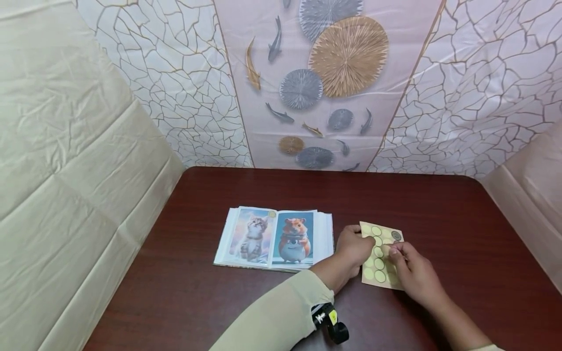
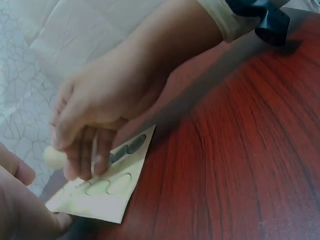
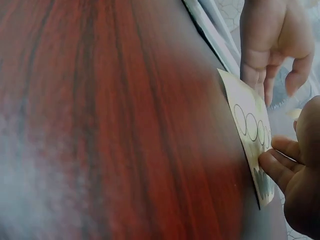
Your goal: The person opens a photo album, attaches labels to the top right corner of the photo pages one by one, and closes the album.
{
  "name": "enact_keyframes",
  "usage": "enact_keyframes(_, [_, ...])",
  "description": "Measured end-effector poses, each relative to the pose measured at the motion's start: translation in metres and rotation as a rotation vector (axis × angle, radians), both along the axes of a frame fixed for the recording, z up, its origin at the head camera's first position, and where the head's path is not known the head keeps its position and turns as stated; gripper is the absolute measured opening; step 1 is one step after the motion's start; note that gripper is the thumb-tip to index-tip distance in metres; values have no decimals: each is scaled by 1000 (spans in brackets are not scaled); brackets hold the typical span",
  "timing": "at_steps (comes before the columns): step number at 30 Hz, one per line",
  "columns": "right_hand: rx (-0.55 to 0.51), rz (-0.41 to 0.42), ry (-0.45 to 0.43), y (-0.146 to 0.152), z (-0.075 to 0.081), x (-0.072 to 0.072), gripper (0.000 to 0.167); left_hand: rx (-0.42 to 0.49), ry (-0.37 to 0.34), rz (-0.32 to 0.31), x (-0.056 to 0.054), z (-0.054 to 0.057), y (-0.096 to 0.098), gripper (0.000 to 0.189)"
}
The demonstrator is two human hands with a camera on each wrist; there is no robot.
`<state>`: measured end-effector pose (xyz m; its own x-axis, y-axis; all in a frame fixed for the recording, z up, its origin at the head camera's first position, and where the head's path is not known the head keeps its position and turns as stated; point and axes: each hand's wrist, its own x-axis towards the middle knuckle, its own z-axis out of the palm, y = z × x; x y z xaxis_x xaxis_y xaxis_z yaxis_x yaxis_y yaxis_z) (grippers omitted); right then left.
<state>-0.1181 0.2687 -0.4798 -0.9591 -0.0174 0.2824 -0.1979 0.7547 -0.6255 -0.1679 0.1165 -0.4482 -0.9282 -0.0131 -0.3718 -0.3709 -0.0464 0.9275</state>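
Observation:
A sheet of round stickers (image 1: 388, 233), pale yellow-green with dark ring outlines, is held over the table to the right of an open photo album (image 1: 325, 236). My left hand (image 1: 356, 248) grips the sheet's left edge, the thumb on its face. Over the sheet's right side, my right hand (image 1: 414, 275) pinches a small pale round sticker (image 2: 54, 157) between thumb and forefinger; its other fingers touch the sheet in the left wrist view. A dark grey circle (image 1: 396, 236) shows near the top right corner. My right hand hides part of the right-hand column.
The album lies flat, showing a kitten picture (image 1: 252, 236) and a hamster picture (image 1: 293, 239). A small round yellowish sticker (image 1: 272, 214) is at the kitten page's top right corner. The dark red wooden table (image 1: 175, 302) meets patterned cloth (image 1: 175, 87) behind.

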Motion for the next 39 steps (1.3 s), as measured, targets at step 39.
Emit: enact_keyframes(39, [48,39,73,2,7,-9,8,-755,759,-570,48,25,-103,38])
